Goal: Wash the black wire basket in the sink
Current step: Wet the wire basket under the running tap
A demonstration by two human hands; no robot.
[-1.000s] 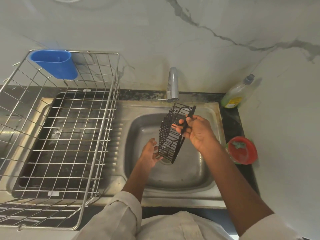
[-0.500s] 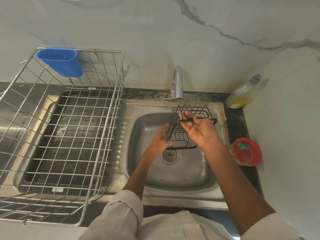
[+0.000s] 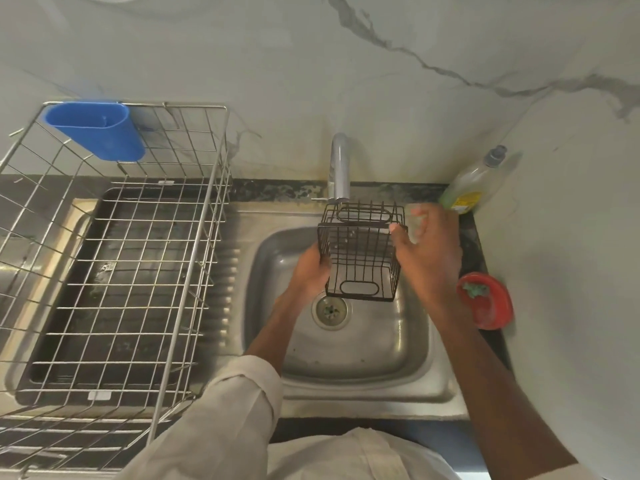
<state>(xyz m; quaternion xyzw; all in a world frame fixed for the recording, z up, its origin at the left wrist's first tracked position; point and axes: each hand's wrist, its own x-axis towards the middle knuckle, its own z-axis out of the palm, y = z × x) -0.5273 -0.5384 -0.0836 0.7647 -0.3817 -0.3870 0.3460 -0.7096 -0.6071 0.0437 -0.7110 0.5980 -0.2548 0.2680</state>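
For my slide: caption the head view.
Both hands hold a black wire basket under the steel tap above the sink.

Both hands hold the black wire basket (image 3: 362, 252) over the sink (image 3: 408, 344), under the tap (image 3: 339, 168).
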